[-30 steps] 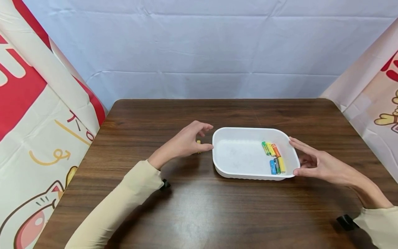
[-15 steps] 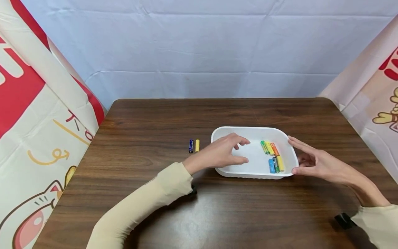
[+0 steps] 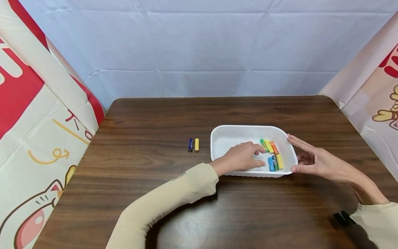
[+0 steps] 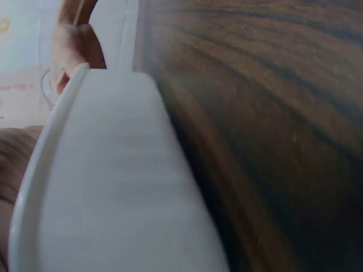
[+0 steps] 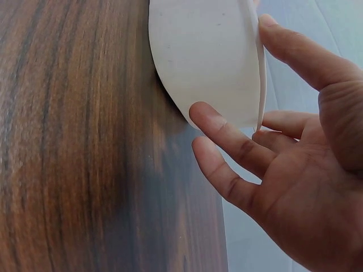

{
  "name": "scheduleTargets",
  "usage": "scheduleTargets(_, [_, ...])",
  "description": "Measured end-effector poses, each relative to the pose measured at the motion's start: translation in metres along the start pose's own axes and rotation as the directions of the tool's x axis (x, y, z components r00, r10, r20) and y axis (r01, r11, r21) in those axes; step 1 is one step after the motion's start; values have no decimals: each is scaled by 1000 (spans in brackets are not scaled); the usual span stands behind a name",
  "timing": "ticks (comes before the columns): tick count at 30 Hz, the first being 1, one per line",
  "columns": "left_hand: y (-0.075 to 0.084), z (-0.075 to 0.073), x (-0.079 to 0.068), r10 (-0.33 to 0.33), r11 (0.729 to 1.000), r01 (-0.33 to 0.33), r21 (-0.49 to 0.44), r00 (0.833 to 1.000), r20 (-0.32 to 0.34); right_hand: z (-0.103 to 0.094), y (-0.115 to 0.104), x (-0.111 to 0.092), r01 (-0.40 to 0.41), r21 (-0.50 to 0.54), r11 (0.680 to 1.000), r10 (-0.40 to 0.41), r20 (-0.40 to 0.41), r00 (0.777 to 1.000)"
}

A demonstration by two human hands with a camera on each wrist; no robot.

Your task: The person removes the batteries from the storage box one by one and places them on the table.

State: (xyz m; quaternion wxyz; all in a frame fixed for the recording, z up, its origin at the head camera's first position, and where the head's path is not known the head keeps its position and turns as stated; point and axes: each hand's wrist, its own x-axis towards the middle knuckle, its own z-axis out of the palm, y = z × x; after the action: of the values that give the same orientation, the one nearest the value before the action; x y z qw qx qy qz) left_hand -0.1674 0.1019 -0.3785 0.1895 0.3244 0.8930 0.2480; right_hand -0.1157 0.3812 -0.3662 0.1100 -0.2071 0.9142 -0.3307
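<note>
A white plastic tray (image 3: 222, 141) sits on the wooden table with several batteries at its right end. At the back of that group lie a green battery (image 3: 264, 145) and an orange one (image 3: 274, 147); in front are a light blue one (image 3: 271, 164) and a yellow one (image 3: 280, 162). My left hand (image 3: 242, 157) is inside the tray, thumb and fingers apart, just left of the batteries. My right hand (image 3: 326, 164) touches the tray's right end, its thumb at the rim and extended fingers near the wall (image 5: 210, 56). The left wrist view shows mostly the tray's outer wall (image 4: 125, 170).
A dark blue battery (image 3: 190, 145) and a yellow battery (image 3: 197, 145) lie side by side on the table (image 3: 140, 138), left of the tray. A pale cloth (image 3: 202, 48) hangs behind the table; printed cloths hang at both sides.
My left hand has moved right, from beside the tray's left end to the batteries inside it, uncovering the two batteries on the table. My right hand has stayed at the tray's right end.
</note>
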Motion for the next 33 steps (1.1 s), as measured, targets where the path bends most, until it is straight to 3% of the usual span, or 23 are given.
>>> scheduleTargets(16, [12,18,27,-75,995,69,72,994,82,2,3,0,22,2,1000,-22,-17,1000])
scheduleTargets(22, [15,24,35,-79,985,64,157,993,90,3,5,-1,52,36,998,-51,-24,998])
scheduleTargets(33, [16,28,38,-83,980,69,187,994,71,4,5,0,66,54,996,-64,-27,998])
